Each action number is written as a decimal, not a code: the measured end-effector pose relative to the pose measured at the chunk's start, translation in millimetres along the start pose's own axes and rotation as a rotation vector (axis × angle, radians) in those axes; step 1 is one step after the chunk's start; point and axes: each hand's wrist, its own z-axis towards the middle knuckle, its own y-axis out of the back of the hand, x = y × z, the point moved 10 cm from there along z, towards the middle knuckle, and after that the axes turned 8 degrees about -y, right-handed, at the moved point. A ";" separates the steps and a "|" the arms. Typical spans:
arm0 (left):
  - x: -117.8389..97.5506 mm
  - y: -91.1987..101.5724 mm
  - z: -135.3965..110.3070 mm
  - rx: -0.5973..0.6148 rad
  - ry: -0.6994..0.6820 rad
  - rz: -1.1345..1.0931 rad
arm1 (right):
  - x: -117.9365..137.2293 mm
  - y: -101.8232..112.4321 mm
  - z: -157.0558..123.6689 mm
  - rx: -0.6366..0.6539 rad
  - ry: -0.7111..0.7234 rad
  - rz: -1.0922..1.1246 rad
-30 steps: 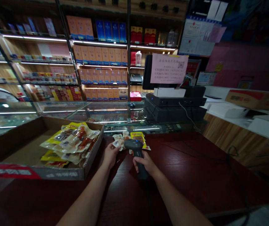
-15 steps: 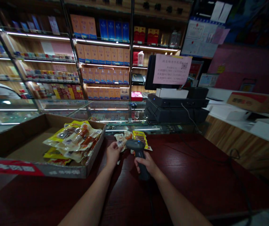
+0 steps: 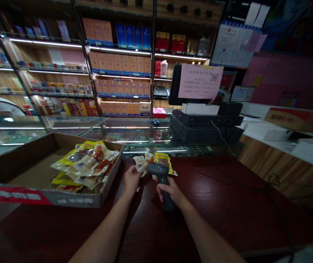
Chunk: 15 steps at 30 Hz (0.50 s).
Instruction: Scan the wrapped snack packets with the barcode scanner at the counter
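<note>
My right hand [image 3: 172, 190] is wrapped round the handle of a dark grey barcode scanner [image 3: 159, 168], held upright over the table with its head tilted away from me. To its left, my left hand [image 3: 131, 179] pinches the near edge of a whitish snack packet [image 3: 140, 163], which lies partly behind the scanner head. A yellow snack packet [image 3: 163, 160] lies just beyond the scanner, its near part hidden by it. Left of my left hand, a shallow cardboard box [image 3: 71, 200] holds a heap of clear and yellow snack packets [image 3: 90, 160].
The dark red table [image 3: 214, 208] carries a thin black cable [image 3: 279, 208] on its right. Behind stand a glass counter [image 3: 129, 128] and a monitor [image 3: 174, 86] with a pink notice [image 3: 200, 81]. A person [image 3: 4, 104] is at the far left, near stocked shelves.
Both hands, the scanner and the packets stay almost exactly in place. The blue light seen on the scanner head earlier no longer shows.
</note>
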 end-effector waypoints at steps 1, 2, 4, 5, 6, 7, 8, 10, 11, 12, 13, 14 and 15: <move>3.5 0.9 0.3 -0.017 -0.001 -0.017 | -1.0 0.5 0.5 0.002 -0.001 -0.001; 6.1 1.8 0.6 -0.031 -0.009 -0.025 | -2.1 1.1 1.1 0.004 -0.002 0.000; 8.1 2.3 0.9 -0.041 -0.033 -0.013 | -4.1 2.5 1.9 0.005 -0.006 0.005; 7.1 2.6 1.0 -0.044 -0.047 -0.013 | -4.6 2.9 2.2 0.004 -0.007 0.009; 4.7 3.2 1.2 -0.049 -0.058 -0.025 | -4.2 3.2 2.2 -0.001 -0.003 0.016; 1.2 4.6 1.8 -0.059 -0.063 -0.048 | -2.6 3.4 1.9 -0.010 0.006 0.025; -3.5 7.7 2.6 -0.079 -0.061 -0.076 | 0.0 3.1 1.4 -0.020 0.018 0.037; -18.7 19.7 5.9 -0.135 -0.064 -0.106 | 8.0 -0.3 0.2 -0.037 0.044 0.062; -29.4 28.6 8.4 -0.165 -0.075 -0.103 | 13.0 -4.1 -0.2 -0.036 0.054 0.070; -41.9 39.7 11.3 -0.196 -0.094 -0.091 | 18.2 -9.7 -0.2 -0.026 0.058 0.072; -55.8 52.5 14.8 -0.224 -0.123 -0.075 | 23.7 -17.0 0.1 -0.005 0.060 0.065; -69.9 66.9 18.8 -0.251 -0.158 -0.058 | 29.2 -25.4 0.9 0.019 0.061 0.049; -83.0 82.9 23.0 -0.280 -0.189 -0.037 | 34.5 -34.4 2.1 0.045 0.061 0.028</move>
